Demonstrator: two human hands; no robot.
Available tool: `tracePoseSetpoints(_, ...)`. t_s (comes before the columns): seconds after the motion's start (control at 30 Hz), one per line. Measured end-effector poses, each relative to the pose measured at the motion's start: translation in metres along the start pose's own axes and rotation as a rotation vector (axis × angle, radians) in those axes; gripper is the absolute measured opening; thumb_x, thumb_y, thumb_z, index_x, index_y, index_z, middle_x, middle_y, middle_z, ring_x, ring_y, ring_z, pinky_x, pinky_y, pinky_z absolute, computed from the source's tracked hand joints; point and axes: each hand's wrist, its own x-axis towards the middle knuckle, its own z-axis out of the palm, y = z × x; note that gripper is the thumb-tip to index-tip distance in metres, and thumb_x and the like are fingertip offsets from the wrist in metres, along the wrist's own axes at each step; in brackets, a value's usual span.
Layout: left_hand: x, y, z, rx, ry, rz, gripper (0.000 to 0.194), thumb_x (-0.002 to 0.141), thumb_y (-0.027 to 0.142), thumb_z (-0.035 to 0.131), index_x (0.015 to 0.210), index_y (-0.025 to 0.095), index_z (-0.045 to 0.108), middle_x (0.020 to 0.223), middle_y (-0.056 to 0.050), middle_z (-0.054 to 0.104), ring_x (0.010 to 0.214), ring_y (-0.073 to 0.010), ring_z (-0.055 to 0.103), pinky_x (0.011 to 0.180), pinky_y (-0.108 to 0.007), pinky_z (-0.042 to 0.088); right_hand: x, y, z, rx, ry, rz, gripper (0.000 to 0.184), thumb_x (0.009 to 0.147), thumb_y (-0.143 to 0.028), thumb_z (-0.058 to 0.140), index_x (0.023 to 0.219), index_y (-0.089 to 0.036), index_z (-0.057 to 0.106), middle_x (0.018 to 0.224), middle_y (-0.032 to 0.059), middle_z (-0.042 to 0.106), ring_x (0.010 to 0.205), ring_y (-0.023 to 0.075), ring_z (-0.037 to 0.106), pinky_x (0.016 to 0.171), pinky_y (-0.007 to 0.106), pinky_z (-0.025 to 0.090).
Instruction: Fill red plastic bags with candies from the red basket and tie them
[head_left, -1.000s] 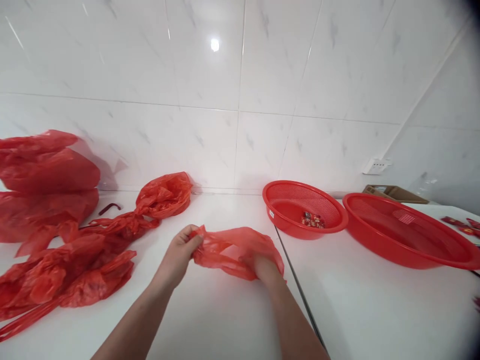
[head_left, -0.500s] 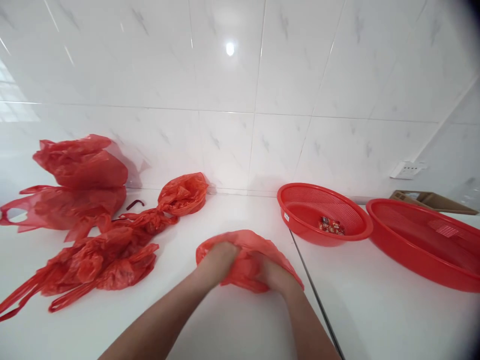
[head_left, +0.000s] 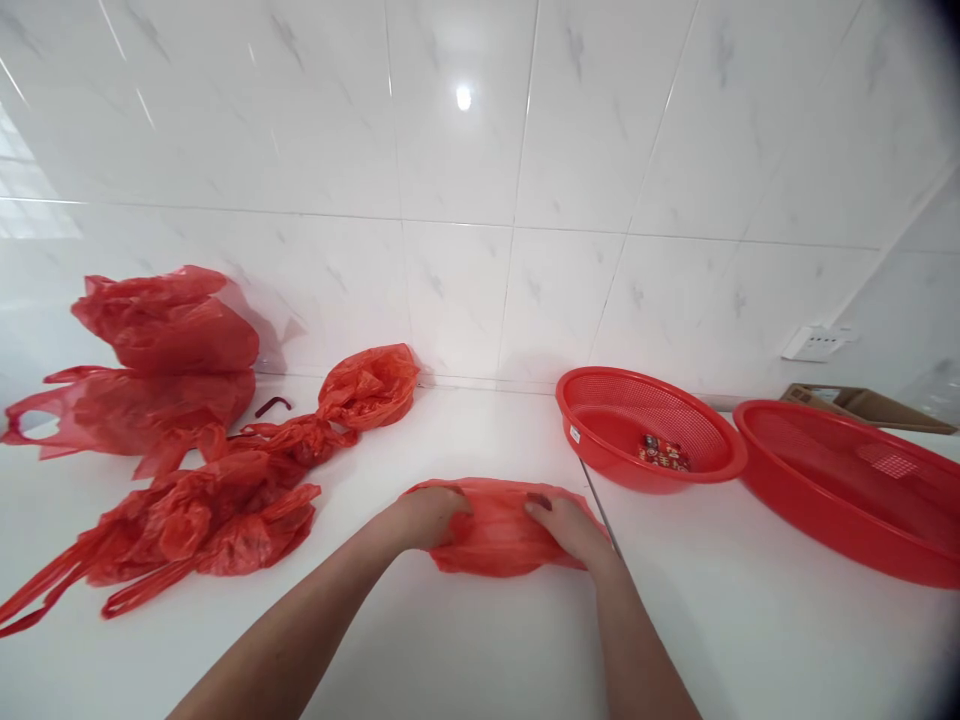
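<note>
A crumpled red plastic bag lies flattened on the white table in front of me. My left hand presses on its left end with fingers curled into the plastic. At the bag's right end my right hand rests on top, its thumb laid across the film and its fingers gripping the edge. Both hands hold the bag down against the table.
A heap of red plastic bags lies at the left, with fuller bags by the tiled wall. A small red basket holds a few small wrapped items. A larger red basket and a cardboard box stand at the right.
My hands have brought the bag down from a loose bundle and pressed it flat on the table, moving slightly apart. The view has shifted a little to the left.
</note>
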Motion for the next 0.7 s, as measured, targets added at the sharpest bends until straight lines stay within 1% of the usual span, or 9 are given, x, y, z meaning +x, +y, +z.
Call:
tracePoseSetpoints(0.1, -0.013, 0.017, -0.011, -0.156, 0.091, 0.086, 0.028, 0.077, 0.02, 0.051, 0.102, 0.028, 0.064, 0.105, 0.0, 0.066, 0.086, -0.0173, 0.061, 0.068, -0.024, 0.047, -0.007, -0.003, -0.005, 0.005, -0.053, -0.024, 0.035, 0.082, -0.043, 0.05, 0.11, -0.025, 0.059, 0.109, 0.0032, 0.064, 0.097, 0.019, 0.059, 0.077, 0.028, 0.043)
tracePoseSetpoints(0.2, -0.03, 0.024, -0.016, -0.222, 0.434, 0.102, 0.024, 0.085, 0.025, 0.046, 0.101, 0.026, 0.063, 0.106, -0.004, 0.063, 0.095, -0.0182, 0.058, 0.081, -0.029, 0.046, -0.011, -0.006, -0.003, -0.068, -0.034, 0.022, 0.033, 0.079, -0.048, 0.051, 0.1, -0.024, 0.06, 0.098, 0.0031, 0.066, 0.086, 0.0193, 0.061, 0.069, 0.028, 0.044)
tracePoseSetpoints(0.27, -0.041, 0.02, -0.015, -0.184, 0.665, -0.009, 0.03, 0.078, 0.031, 0.058, 0.108, 0.025, 0.062, 0.117, -0.008, 0.057, 0.109, -0.0248, 0.052, 0.089, -0.036, 0.043, -0.01, -0.008, 0.001, -0.162, 0.027, 0.061, 0.033, 0.077, -0.051, 0.053, 0.088, -0.021, 0.06, 0.086, 0.0034, 0.066, 0.075, 0.0194, 0.061, 0.061, 0.028, 0.042)
tracePoseSetpoints(0.3, -0.046, 0.016, -0.013, -0.192, 0.716, -0.095, 0.043, 0.072, 0.034, 0.065, 0.113, 0.026, 0.059, 0.121, -0.009, 0.053, 0.114, -0.0285, 0.048, 0.09, -0.04, 0.043, -0.009, -0.009, 0.003, -0.203, 0.063, 0.069, 0.034, 0.076, -0.052, 0.054, 0.085, -0.02, 0.059, 0.082, 0.0033, 0.065, 0.071, 0.0191, 0.06, 0.059, 0.028, 0.041)
tracePoseSetpoints(0.33, -0.051, 0.011, -0.01, -0.248, 0.7, -0.186, 0.056, 0.066, 0.036, 0.071, 0.119, 0.026, 0.056, 0.122, -0.01, 0.052, 0.114, -0.0309, 0.048, 0.087, -0.041, 0.044, -0.008, -0.01, 0.004, -0.234, 0.089, 0.068, 0.033, 0.076, -0.051, 0.054, 0.083, -0.019, 0.058, 0.079, 0.0034, 0.065, 0.069, 0.0189, 0.06, 0.057, 0.028, 0.04)
tracePoseSetpoints(0.4, -0.055, 0.002, -0.003, -0.513, 0.528, -0.324, 0.064, 0.062, 0.04, 0.074, 0.121, 0.024, 0.054, 0.109, -0.01, 0.059, 0.099, -0.0288, 0.057, 0.075, -0.038, 0.049, -0.005, -0.013, 0.008, -0.268, 0.101, 0.051, 0.03, 0.077, -0.047, 0.053, 0.083, -0.018, 0.059, 0.079, 0.0043, 0.065, 0.068, 0.0188, 0.06, 0.057, 0.028, 0.04)
tracePoseSetpoints(0.5, -0.047, -0.005, 0.008, -1.072, 0.289, -0.372, 0.041, 0.072, 0.042, 0.066, 0.105, 0.019, 0.061, 0.081, -0.004, 0.063, 0.066, -0.0158, 0.06, 0.057, -0.026, 0.048, -0.007, -0.022, 0.014, -0.309, 0.088, -0.046, 0.025, 0.078, -0.032, 0.054, 0.096, -0.017, 0.062, 0.09, 0.0066, 0.066, 0.083, 0.0202, 0.062, 0.068, 0.028, 0.043)
tracePoseSetpoints(0.6, -0.027, -0.006, 0.015, -1.536, 0.355, -0.396, 0.028, 0.073, 0.037, 0.067, 0.09, 0.015, 0.063, 0.069, 0.0, 0.062, 0.051, -0.0078, 0.055, 0.047, -0.018, 0.043, -0.025, -0.041, 0.022, -0.385, 0.134, -0.192, 0.031, 0.079, -0.021, 0.05, 0.108, -0.017, 0.061, 0.107, 0.0097, 0.064, 0.102, 0.0222, 0.057, 0.084, 0.031, 0.041)
tracePoseSetpoints(0.7, -0.011, -0.011, 0.019, -1.823, 0.503, -0.459, 0.019, 0.073, 0.03, 0.069, 0.082, 0.014, 0.063, 0.066, 0.0, 0.063, 0.049, -0.0073, 0.056, 0.045, -0.016, 0.044, -0.052, -0.062, 0.018, -0.341, 0.24, -0.341, 0.03, 0.088, -0.024, 0.039, 0.108, -0.021, 0.062, 0.106, 0.0063, 0.064, 0.101, 0.0187, 0.057, 0.085, 0.029, 0.042)
